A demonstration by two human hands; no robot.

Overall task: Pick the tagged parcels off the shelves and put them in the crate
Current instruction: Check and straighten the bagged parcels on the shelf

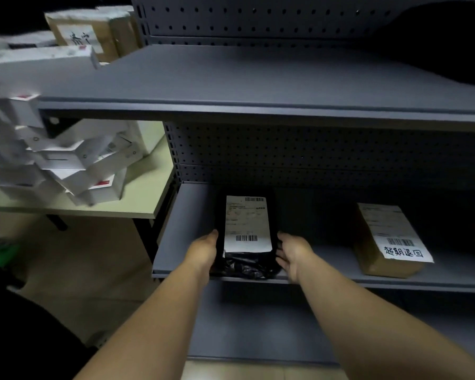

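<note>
Hands reach in from below toward a grey metal shelf (pixel 181 229), the lower of two boards on a rack with a perforated back panel (pixel 313 152). Between them lies a black plastic parcel (pixel 244 266), flat on the board near its front edge, with a white shipping label (pixel 246 224) on top that carries barcodes at its near and far ends. The left hand (pixel 203 249) lies against the parcel's left side, fingers fairly straight and pointing away from the person; whether the fingertips curl under the bag cannot be told. The right hand (pixel 292 255) sits just beside the parcel's right side, palm turned inward, fingers loosely extended and not wrapped round anything. Neither hand plainly grips the bag.

Further right on the same board, well apart from the black parcel, rests a brown parcel (pixel 387 242) with a printed label and a white tag bearing a barcode and bold handwritten characters. Nothing lies between the hands and the black parcel. The upper shelf (pixel 258 78) overhangs the lower one and shades it; a dark shape sits at its far right corner, too dim to tell. At its far left stands a tan box (pixel 93 31) with writing on it. Left of the rack, a pale table (pixel 146 193) holds a tumbled heap of white cartons (pixel 74 163), some with red marks. A beige floor (pixel 93 264) shows beneath the table.
</note>
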